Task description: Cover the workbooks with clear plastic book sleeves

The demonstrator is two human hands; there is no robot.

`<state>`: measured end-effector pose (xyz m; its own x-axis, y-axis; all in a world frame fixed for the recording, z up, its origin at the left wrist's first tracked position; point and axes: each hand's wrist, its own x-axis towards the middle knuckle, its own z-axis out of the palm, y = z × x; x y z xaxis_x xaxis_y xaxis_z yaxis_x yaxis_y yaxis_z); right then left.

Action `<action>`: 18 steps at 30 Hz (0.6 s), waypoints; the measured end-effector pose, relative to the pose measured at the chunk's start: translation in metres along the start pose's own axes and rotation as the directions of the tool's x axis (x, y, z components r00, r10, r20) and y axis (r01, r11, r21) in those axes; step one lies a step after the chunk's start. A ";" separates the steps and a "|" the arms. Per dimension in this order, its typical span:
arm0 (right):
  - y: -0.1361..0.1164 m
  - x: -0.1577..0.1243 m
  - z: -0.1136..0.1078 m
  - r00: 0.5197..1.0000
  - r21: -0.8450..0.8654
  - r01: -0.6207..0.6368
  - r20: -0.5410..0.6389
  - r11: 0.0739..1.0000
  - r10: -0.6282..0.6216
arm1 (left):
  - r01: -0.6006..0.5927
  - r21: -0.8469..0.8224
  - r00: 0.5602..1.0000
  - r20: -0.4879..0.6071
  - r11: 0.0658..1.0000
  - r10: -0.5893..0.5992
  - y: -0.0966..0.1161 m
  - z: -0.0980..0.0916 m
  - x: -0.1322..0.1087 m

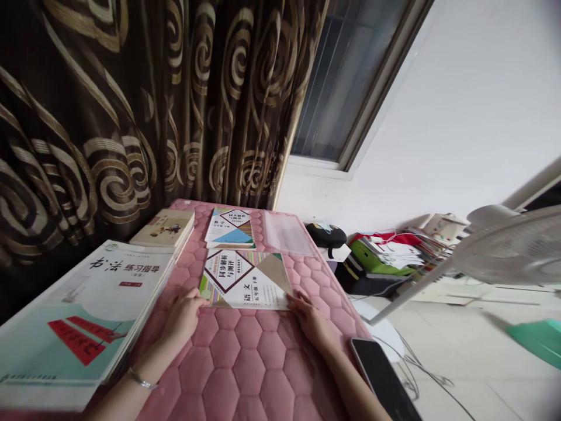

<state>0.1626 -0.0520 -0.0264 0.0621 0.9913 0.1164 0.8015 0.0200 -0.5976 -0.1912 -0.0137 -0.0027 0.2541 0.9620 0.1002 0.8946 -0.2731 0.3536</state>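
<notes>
A workbook with a white, tan and striped cover [245, 279] lies flat on the pink quilted table cover [245, 362]. My left hand [186, 313] grips its left edge near the lower corner, and a silver bangle is on that wrist. At the lower right corner my right hand [309, 318] holds the same workbook, fingers at its edge. Just beyond it lies another workbook with a blue and white cover [230, 227]. A translucent sheet or folder [287, 234] is to the right of that one.
Stacked books with a teal and white cover [87, 316] fill the left side, with smaller tan books [164, 228] behind. A black phone [381, 374] lies at the right edge. A fan [517, 245], cables and a green box [377, 257] are beyond on the right.
</notes>
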 end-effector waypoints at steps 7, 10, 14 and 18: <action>-0.048 0.005 0.027 0.988 -0.042 0.153 0.000 0.987 -0.153 | -0.120 0.050 0.993 0.006 0.992 0.120 0.051 0.017 0.007; -0.078 0.012 0.050 0.969 -0.037 0.245 -0.031 0.969 -0.247 | -0.207 0.029 0.978 0.028 0.978 0.206 0.075 0.031 0.018; -0.094 0.018 0.065 0.973 -0.078 0.218 -0.060 0.973 -0.223 | -0.214 0.024 0.977 0.021 0.977 0.213 0.083 0.040 0.027; -0.079 0.016 0.052 0.982 -0.082 0.175 -0.050 0.981 -0.179 | -0.179 -0.008 0.984 0.006 0.984 0.179 0.065 0.035 0.024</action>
<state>0.0693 -0.0309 -0.0189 -0.0530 0.9638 0.2614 0.8458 0.1825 -0.5013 -0.1140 -0.0086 -0.0099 0.4124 0.8975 0.1563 0.8317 -0.4409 0.3374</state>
